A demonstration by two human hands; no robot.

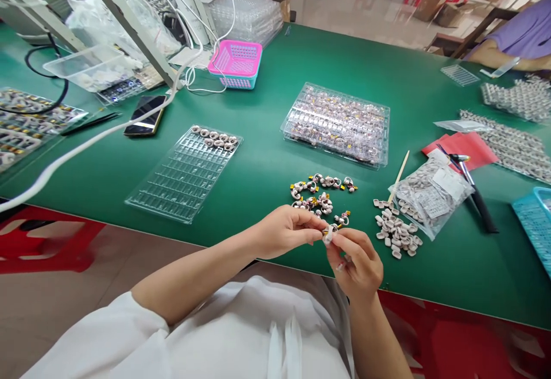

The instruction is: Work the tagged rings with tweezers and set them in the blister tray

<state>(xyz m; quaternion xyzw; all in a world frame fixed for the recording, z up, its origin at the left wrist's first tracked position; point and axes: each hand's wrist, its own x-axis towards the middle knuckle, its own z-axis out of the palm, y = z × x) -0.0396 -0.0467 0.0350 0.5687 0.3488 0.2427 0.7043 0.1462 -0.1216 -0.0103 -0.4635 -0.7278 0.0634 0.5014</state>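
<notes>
My left hand (287,231) and my right hand (358,263) meet over the near edge of the green table (267,155). Both pinch one small white and gold part (330,233) between their fingertips. Just beyond the hands lies a loose pile of ring-shaped parts with gold tabs (321,191). To the right of it sits a heap of small white caps (396,232). A clear moulded tray (187,172) at the left holds several finished parts (215,138) in its far row.
A stack of filled clear trays (338,123) sits mid-table. A plastic bag of parts (430,192), a wooden stick (398,177) and a black tool (473,192) lie right. A phone (145,115), tweezers (90,123) and pink basket (236,63) are left. Another person's arm (508,51) rests far right.
</notes>
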